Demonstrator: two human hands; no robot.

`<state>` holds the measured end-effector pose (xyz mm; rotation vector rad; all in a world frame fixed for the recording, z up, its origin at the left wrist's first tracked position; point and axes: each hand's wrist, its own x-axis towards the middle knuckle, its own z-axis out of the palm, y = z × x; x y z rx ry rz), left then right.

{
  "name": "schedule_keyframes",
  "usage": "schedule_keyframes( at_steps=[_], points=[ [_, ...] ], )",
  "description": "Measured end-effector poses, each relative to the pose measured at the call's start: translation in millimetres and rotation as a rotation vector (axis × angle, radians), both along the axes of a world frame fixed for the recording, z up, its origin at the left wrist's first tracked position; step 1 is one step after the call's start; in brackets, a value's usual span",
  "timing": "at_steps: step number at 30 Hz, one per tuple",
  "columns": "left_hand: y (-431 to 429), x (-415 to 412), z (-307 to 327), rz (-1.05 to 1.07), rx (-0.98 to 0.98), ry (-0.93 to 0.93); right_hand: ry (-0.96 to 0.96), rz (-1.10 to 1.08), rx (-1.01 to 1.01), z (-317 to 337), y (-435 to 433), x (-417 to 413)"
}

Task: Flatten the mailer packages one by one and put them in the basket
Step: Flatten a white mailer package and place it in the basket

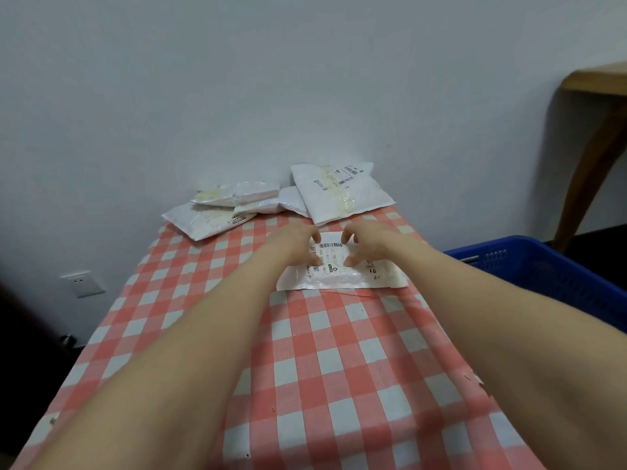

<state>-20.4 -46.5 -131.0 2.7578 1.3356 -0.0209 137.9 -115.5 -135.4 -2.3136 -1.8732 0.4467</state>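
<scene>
In the head view, one white mailer (342,278) lay on the red-and-white checked cloth of the counter (305,368), under both hands. The left hand (298,244) and right hand (371,242) had bent fingers (317,237) with their tips on its glossy, labelled face; whether they pressed or pinched, I could not tell. The task looked early. Several puffy, crinkled plastic mailers waited in a pile (336,195) by the wall. The blue slotted plastic basket (543,262), at the right, showed none in its visible part.
</scene>
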Motion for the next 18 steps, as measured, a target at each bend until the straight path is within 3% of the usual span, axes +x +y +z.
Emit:
schedule_keyframes(
  at_steps=[13, 18],
  points=[
    [7, 14, -13, 0.017, 0.04, 0.065, -0.087, -0.02, -0.012, -16, 9, -4],
    [4, 19, -18, -0.033, 0.196, 0.084, -0.159, -0.01, -0.026, -17, 13, -7]
  ],
)
